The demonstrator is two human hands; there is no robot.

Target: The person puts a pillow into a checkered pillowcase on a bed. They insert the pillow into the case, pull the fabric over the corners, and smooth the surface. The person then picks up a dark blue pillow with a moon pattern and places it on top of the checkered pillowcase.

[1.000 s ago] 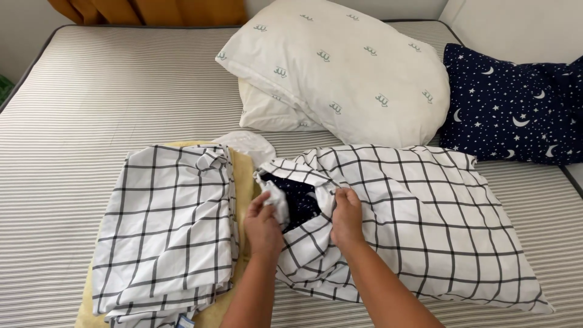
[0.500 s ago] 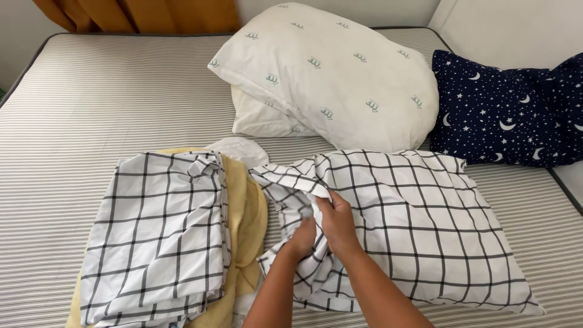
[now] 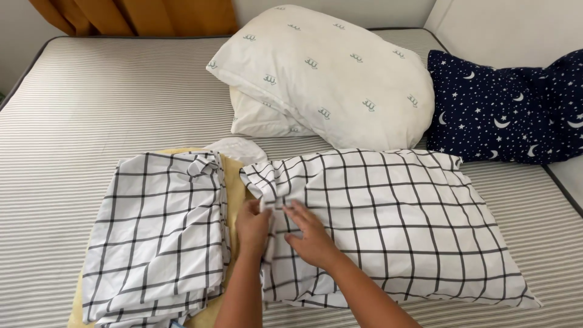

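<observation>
Lying across the striped bed (image 3: 109, 91), our checked pillow (image 3: 395, 225) runs its long axis from 9 to 3 o'clock, with the open end of its case pointing toward 9 o'clock, where we are working. Our left hand (image 3: 252, 226) pinches the loose edge of the case at that end, fingers pressed together on the cloth. Our right hand (image 3: 311, 238) lies flat on the pillow just beside it, fingers spread lightly and holding nothing. At 9 o'clock from the hands sits a folded checked sheet (image 3: 161, 234) on a yellow cloth (image 3: 234, 188), most of which is hidden beneath it. At 12 o'clock a white pillow (image 3: 328, 70) rests on another white one, mostly covered. At 2 o'clock a navy star-and-moon pillow (image 3: 504, 115) is cut off by the frame edge. Half a second ago both hands were bunched in the opening; now the case edge is drawn flatter, and the dark gap seen earlier is closed.
</observation>
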